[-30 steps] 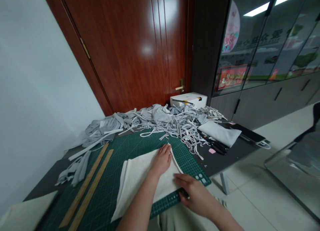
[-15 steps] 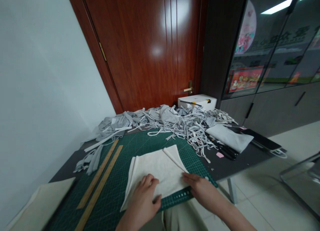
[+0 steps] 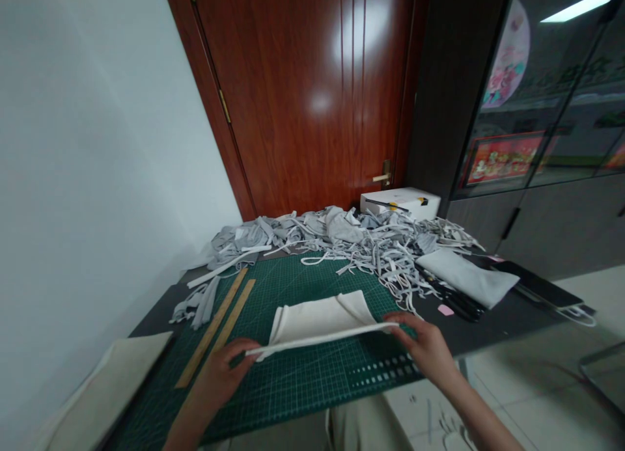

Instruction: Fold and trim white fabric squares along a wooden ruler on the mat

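A cream piece of fabric lies on the green cutting mat, its near edge raised off the mat in a nearly straight line. My left hand pinches the left corner of that edge between thumb and fingers. At the right corner, my right hand grips the same edge, fingers on top and thumb below. The fabric's far part rests flat, with a narrow fold along its left side and a slanted fold near its right side.
Two wooden rulers lie left of the fabric. Grey fabric scraps pile along the back. To the right are black scissors, a folded grey cloth and a dark phone. More folded cream fabric sits at the left.
Both hands have gone from lying on the fabric to holding its near corners, farther apart. The near edge has lifted and moved away from me. The view has shifted slightly left.
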### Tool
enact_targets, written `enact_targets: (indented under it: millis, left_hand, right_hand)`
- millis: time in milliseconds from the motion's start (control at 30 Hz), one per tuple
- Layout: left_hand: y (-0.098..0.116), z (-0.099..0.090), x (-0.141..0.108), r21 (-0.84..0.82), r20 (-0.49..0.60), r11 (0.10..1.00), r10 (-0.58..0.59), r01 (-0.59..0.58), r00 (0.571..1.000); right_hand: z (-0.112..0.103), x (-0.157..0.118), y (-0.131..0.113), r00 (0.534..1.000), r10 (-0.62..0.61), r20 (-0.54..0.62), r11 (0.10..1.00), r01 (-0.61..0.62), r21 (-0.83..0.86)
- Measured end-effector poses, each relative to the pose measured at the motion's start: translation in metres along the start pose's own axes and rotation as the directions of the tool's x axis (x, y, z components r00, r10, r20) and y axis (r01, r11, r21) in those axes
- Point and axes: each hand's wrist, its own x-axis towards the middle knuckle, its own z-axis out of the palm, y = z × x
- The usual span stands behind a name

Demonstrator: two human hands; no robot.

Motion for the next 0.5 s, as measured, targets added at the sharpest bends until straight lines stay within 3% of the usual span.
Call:
enact_targets:
  millis: [67, 133, 200, 267, 333, 400, 433, 500]
  left_hand:
    - [0.017, -0.015, 0.011, -0.188, -0.089, 0.982, -0.045, 0.028, 0.995]
    - [0.038, -0.023, 0.021, -0.418, -0.187, 0.908, -0.118, 0.030, 0.975]
    - [0.063, -0.025, 0.029, -0.664, -0.290, 0.746, -0.209, -0.039, 0.934]
    - [0.088, -0.023, 0.035, -0.828, -0.320, 0.549, -0.299, -0.112, 0.899]
    - [0.107, -0.020, 0.039, -0.880, -0.339, 0.452, -0.387, -0.144, 0.857]
    - [0.116, -0.015, 0.044, -0.874, -0.390, 0.453, -0.444, -0.173, 0.807]
    - [0.116, -0.013, 0.046, -0.868, -0.408, 0.462, -0.454, -0.182, 0.792]
    - [0.108, -0.006, 0.055, -0.870, -0.399, 0.460, -0.443, -0.178, 0.803]
  right_hand:
    - [-0.007, 0.012, -0.018, 0.995, 0.062, -0.081, 0.983, -0.047, 0.177]
    - [-0.010, 0.022, -0.040, 0.979, 0.123, -0.163, 0.931, -0.057, 0.362]
    - [-0.009, 0.027, -0.064, 0.955, 0.152, -0.254, 0.852, 0.004, 0.523]
    - [-0.003, 0.027, -0.088, 0.930, 0.144, -0.339, 0.781, 0.104, 0.616]
    - [0.005, 0.024, -0.107, 0.880, 0.129, -0.458, 0.773, 0.200, 0.602]
    - [0.012, 0.021, -0.120, 0.824, 0.112, -0.556, 0.819, 0.240, 0.521]
    - [0.013, 0.020, -0.123, 0.811, 0.101, -0.576, 0.842, 0.239, 0.483]
    - [0.014, 0.015, -0.127, 0.837, 0.059, -0.544, 0.863, 0.231, 0.449]
